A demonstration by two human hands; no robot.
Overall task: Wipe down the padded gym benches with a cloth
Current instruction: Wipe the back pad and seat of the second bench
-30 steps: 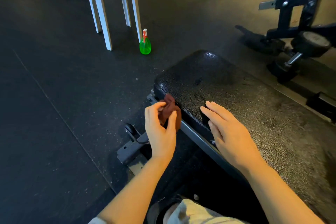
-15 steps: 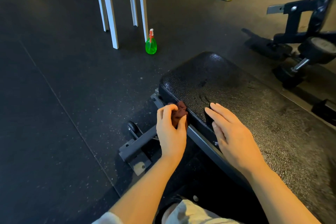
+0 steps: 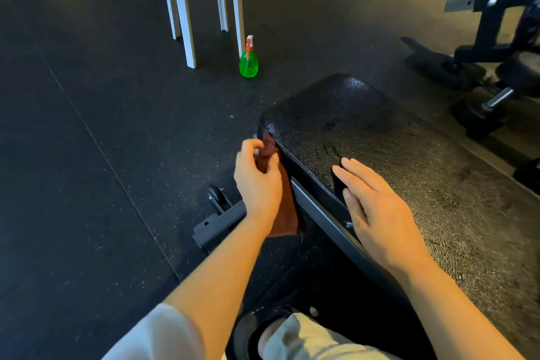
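Two bare hands work at the near corner of a black padded bench (image 3: 394, 137). On its long side edge, close to the rounded end, the left hand (image 3: 257, 178) has its grip closed around a dark red cloth (image 3: 285, 204), thumb and fingers curled over the bunched top. That top is pressed against the pad's side face, while the rest of the cloth hangs down beside the grey frame rail (image 3: 318, 213). Further along the same edge the right hand (image 3: 377, 210) lies flat, fingers straight and holding nothing, fingertips over the rim. On the dark rubber floor beyond the bench's end, a green spray bottle (image 3: 248, 63) stands just beside a leg of a white stool (image 3: 187, 9).
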